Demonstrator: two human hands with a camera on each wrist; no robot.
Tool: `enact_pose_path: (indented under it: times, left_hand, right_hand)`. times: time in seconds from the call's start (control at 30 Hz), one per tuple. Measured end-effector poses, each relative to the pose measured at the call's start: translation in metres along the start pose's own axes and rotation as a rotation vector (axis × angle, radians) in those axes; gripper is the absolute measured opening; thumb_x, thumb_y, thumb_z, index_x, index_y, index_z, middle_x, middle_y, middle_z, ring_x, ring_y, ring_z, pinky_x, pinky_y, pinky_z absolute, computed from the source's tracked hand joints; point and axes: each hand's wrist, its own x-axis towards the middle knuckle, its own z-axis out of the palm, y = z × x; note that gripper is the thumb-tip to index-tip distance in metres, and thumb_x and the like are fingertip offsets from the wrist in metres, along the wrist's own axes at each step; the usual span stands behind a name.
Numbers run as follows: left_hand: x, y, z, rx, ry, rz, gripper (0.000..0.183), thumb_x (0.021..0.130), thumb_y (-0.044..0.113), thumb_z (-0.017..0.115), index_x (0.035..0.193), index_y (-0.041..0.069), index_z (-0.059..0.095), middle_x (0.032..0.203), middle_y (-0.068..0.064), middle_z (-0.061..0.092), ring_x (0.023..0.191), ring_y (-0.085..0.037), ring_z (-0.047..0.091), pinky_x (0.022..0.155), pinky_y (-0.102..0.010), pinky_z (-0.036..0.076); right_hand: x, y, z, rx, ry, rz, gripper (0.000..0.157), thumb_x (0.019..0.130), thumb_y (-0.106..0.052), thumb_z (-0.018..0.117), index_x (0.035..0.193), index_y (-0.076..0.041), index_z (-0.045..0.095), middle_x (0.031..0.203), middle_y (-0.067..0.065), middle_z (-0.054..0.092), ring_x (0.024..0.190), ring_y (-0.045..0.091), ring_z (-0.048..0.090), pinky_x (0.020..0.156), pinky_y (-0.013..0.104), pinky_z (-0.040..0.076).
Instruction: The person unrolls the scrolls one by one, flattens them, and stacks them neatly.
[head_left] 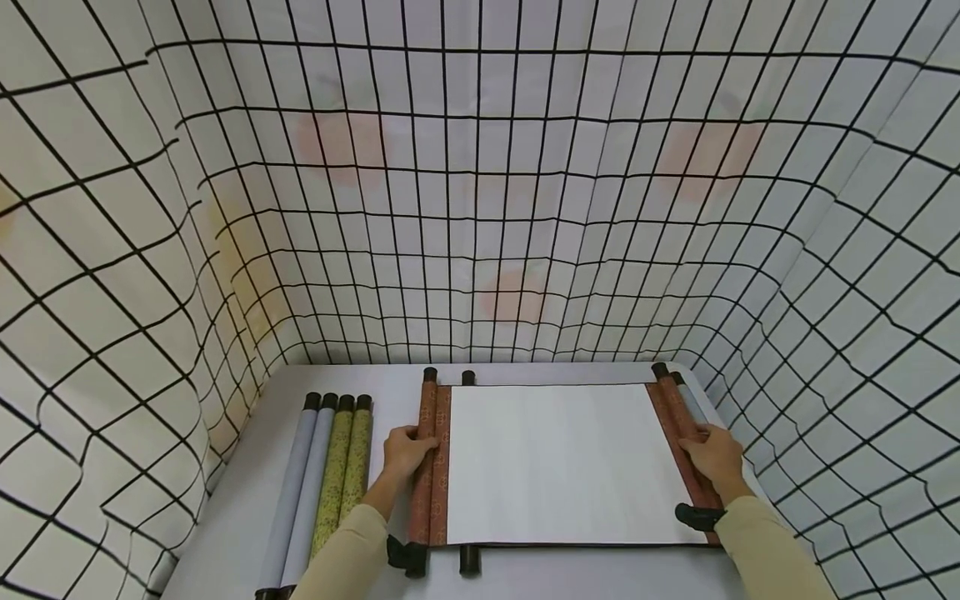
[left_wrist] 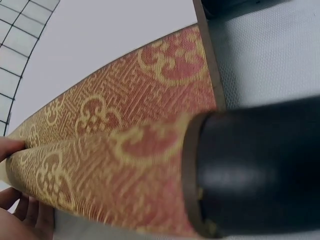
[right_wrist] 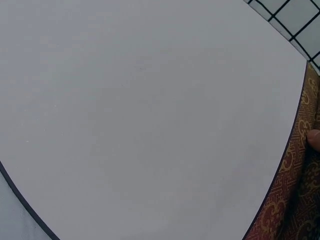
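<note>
A hanging scroll with a blank white sheet [head_left: 562, 467] lies unrolled between my hands. My left hand [head_left: 405, 454] grips its left roller [head_left: 423, 492], wrapped in red brocade; thumb and fingers pinch the roll at the edge of the left wrist view, where gold patterns and a black end knob [left_wrist: 255, 170] show large. On the other side my right hand [head_left: 716, 458] holds the right brocade roller [head_left: 675, 404]. Only a fingertip of that hand appears in the right wrist view, on the brocade border [right_wrist: 292, 165]. The right palm is hidden.
Left of the scroll lie two pale blue rolled scrolls [head_left: 303, 475] and two yellow-green patterned ones [head_left: 345, 458]. Black roller ends [head_left: 470, 560] poke out beneath the sheet. Another pale blue roll [head_left: 692, 402] lies beyond the right roller. Black wire mesh [head_left: 480, 208] surrounds the white table [head_left: 225, 533].
</note>
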Motion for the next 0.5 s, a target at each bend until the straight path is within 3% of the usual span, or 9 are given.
enact_pose_path:
  times: [0.37, 0.5]
  left_hand:
    - [-0.0001, 0.0041, 0.0063, 0.127, -0.007, 0.074, 0.058, 0.087, 0.025, 0.084, 0.13, -0.008, 0.062, 0.107, -0.017, 0.069, 0.095, -0.033, 0.067, 0.077, -0.049, 0.057]
    - [0.0012, 0.0026, 0.0097, 0.166, -0.01, 0.078, 0.058, 0.088, 0.027, 0.084, 0.131, -0.007, 0.063, 0.108, -0.016, 0.069, 0.095, -0.032, 0.067, 0.077, -0.049, 0.057]
  right_hand:
    - [-0.0013, 0.0041, 0.0095, -0.055, 0.003, -0.014, 0.051, 0.099, -0.015, 0.063, 0.137, 0.016, 0.051, 0.129, 0.042, 0.054, 0.114, 0.061, 0.052, 0.09, 0.067, 0.046]
    - [-0.0042, 0.004, 0.0104, -0.065, 0.003, -0.008, 0.044, 0.098, -0.012, 0.062, 0.131, 0.016, 0.056, 0.123, 0.041, 0.058, 0.108, 0.058, 0.056, 0.086, 0.065, 0.048]
